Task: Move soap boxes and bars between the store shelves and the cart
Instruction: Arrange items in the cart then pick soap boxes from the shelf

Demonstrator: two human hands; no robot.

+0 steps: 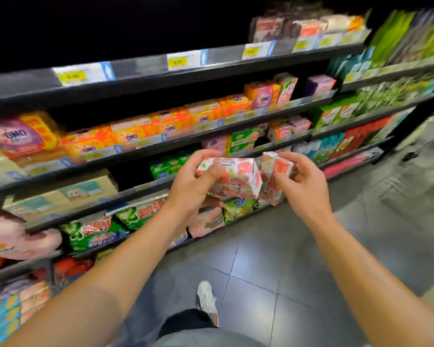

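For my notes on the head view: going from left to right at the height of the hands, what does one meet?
Green soap packs on the shelf → left hand → large pink soap box → smaller pink soap box → right hand.

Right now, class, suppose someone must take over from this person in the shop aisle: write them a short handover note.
Left hand: holds a pink and white soap box.
Right hand: holds a second soap box of the same pattern.
Both boxes are in the air in front of the shelves, touching or nearly so.
Done: two boxes in hand.
Left: set them down; no cart is in view, so find it first.
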